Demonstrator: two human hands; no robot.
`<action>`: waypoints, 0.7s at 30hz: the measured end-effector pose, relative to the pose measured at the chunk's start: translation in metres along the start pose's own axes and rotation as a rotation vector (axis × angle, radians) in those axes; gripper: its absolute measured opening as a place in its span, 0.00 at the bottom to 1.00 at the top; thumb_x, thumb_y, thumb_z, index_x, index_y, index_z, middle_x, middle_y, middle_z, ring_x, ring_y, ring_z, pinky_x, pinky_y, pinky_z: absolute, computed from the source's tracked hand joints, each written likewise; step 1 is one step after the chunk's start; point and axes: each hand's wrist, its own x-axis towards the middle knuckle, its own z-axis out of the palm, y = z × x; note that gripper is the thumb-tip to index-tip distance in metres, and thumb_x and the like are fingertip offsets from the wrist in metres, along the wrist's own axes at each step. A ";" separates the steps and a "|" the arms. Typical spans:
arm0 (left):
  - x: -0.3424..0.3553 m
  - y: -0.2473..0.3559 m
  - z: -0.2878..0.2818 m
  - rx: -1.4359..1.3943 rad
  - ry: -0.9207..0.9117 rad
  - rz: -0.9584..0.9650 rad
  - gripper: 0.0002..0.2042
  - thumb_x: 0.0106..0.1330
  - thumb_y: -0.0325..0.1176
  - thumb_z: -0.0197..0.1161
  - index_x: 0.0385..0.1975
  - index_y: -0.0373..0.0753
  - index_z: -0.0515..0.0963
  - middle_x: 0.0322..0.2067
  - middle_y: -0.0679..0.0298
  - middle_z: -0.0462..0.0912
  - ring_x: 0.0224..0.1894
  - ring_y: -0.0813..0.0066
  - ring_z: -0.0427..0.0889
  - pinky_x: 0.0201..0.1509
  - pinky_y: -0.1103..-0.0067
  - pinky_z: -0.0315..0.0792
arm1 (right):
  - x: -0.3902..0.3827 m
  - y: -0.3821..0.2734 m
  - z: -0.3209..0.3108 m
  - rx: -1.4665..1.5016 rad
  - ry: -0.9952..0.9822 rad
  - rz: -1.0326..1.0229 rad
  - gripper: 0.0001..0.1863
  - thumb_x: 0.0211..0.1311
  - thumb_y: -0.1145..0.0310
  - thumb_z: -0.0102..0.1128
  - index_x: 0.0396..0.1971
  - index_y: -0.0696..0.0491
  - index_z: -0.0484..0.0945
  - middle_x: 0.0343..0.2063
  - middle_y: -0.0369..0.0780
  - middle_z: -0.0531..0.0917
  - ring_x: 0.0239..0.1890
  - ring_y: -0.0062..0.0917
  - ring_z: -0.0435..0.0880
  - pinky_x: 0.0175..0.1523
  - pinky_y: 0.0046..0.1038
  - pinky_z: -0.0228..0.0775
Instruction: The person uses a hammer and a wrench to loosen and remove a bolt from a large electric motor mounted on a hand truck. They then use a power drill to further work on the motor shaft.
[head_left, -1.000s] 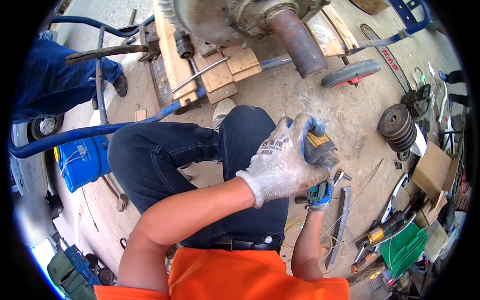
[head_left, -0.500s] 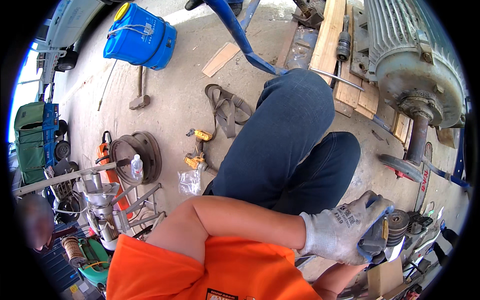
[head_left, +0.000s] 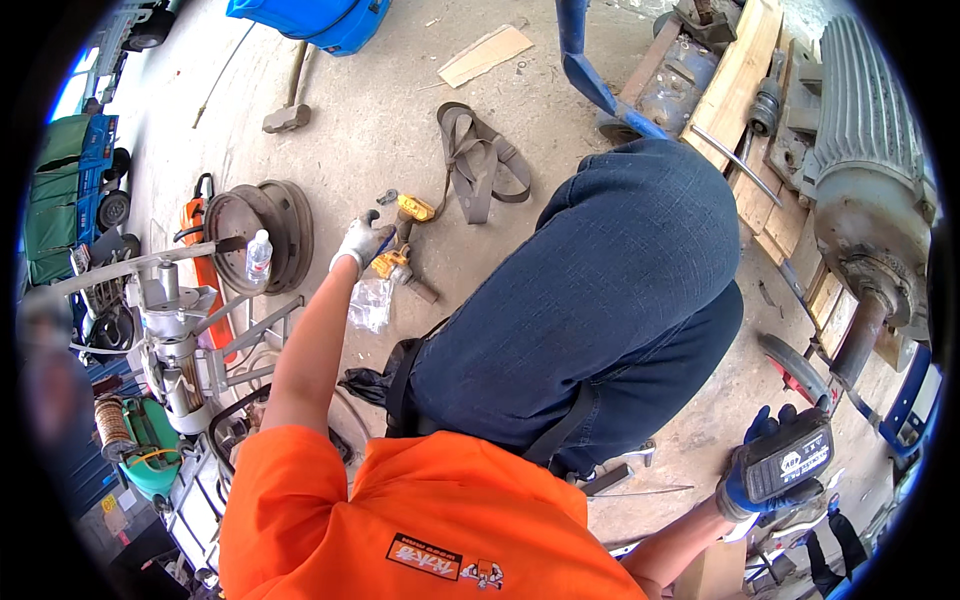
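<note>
My left hand (head_left: 362, 242), in a white glove with blue palm, reaches out at the left beside a yellow and black cordless power tool (head_left: 404, 234) lying on the floor. Its thumb and fingers are apart next to the tool's handle, and no firm grip shows. Far to the right, my right hand (head_left: 748, 478) in a blue-palmed glove is closed around a black battery pack (head_left: 790, 456), held up off the floor. A clear plastic bag (head_left: 371, 304) lies just below the tool. A grey-brown strap (head_left: 478, 165) is heaped above it.
Left of the tool are a rusty wheel rim (head_left: 290, 232), a water bottle (head_left: 259, 257) and an orange chainsaw (head_left: 194, 225). A sledgehammer (head_left: 288, 118) lies farther away. A large electric motor (head_left: 868, 150) and wooden planks (head_left: 735, 75) stand at the right, past my bent knees.
My left hand has let go of the dark object at the right and swung across to the power tool. The battery pack now shows in my right hand. The view has shifted.
</note>
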 end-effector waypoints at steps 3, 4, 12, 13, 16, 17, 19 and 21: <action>0.004 -0.027 0.030 0.058 -0.016 -0.105 0.37 0.51 0.43 0.68 0.60 0.33 0.65 0.57 0.44 0.71 0.59 0.52 0.72 0.60 0.71 0.68 | 0.015 0.004 -0.007 -0.334 0.021 -0.034 0.39 0.59 0.44 0.55 0.61 0.60 0.62 0.50 0.50 0.77 0.45 0.35 0.83 0.52 0.32 0.76; 0.004 -0.028 0.037 0.124 -0.010 -0.157 0.40 0.50 0.46 0.68 0.64 0.38 0.62 0.59 0.45 0.69 0.60 0.51 0.70 0.64 0.68 0.64 | 0.020 0.009 -0.007 -0.668 0.102 -0.152 0.37 0.58 0.49 0.60 0.59 0.60 0.64 0.49 0.48 0.78 0.44 0.32 0.83 0.52 0.31 0.77; 0.038 -0.024 0.096 0.377 -0.047 -0.261 0.38 0.47 0.43 0.68 0.59 0.34 0.64 0.57 0.47 0.71 0.64 0.53 0.66 0.72 0.62 0.44 | 0.051 0.052 0.012 -0.850 0.134 -0.163 0.35 0.49 0.69 0.68 0.58 0.58 0.63 0.41 0.44 0.82 0.38 0.27 0.85 0.45 0.24 0.78; 0.042 -0.027 0.098 0.328 -0.057 -0.268 0.37 0.47 0.43 0.67 0.59 0.34 0.65 0.57 0.47 0.71 0.63 0.54 0.67 0.73 0.63 0.43 | 0.052 0.054 0.017 -0.804 0.100 -0.200 0.37 0.50 0.68 0.68 0.60 0.57 0.60 0.43 0.46 0.81 0.41 0.29 0.84 0.44 0.26 0.79; 0.039 -0.029 0.084 0.176 0.038 -0.175 0.29 0.47 0.39 0.65 0.51 0.33 0.73 0.50 0.48 0.78 0.55 0.59 0.77 0.68 0.69 0.57 | 0.060 0.048 0.029 -0.705 0.267 -0.284 0.41 0.55 0.61 0.66 0.65 0.56 0.54 0.49 0.52 0.76 0.51 0.33 0.80 0.43 0.30 0.81; 0.033 -0.027 0.069 0.016 -0.071 -0.233 0.20 0.47 0.38 0.66 0.39 0.33 0.79 0.39 0.50 0.83 0.44 0.63 0.83 0.51 0.70 0.74 | 0.065 0.045 0.033 -0.744 0.144 -0.268 0.40 0.58 0.55 0.60 0.66 0.55 0.53 0.52 0.53 0.74 0.53 0.36 0.78 0.45 0.33 0.80; 0.011 -0.015 0.033 -0.230 -0.075 -0.252 0.14 0.47 0.36 0.66 0.31 0.34 0.80 0.31 0.56 0.83 0.34 0.69 0.83 0.35 0.73 0.77 | 0.077 0.037 0.042 -0.804 -0.106 -0.241 0.41 0.63 0.43 0.49 0.67 0.54 0.52 0.58 0.55 0.68 0.58 0.41 0.74 0.50 0.39 0.78; -0.017 0.006 -0.003 -0.470 -0.010 -0.083 0.20 0.48 0.37 0.69 0.41 0.37 0.79 0.33 0.61 0.83 0.37 0.75 0.82 0.41 0.77 0.75 | 0.093 0.035 0.055 0.076 -0.124 0.021 0.42 0.63 0.38 0.43 0.67 0.54 0.53 0.60 0.53 0.67 0.59 0.44 0.72 0.54 0.42 0.76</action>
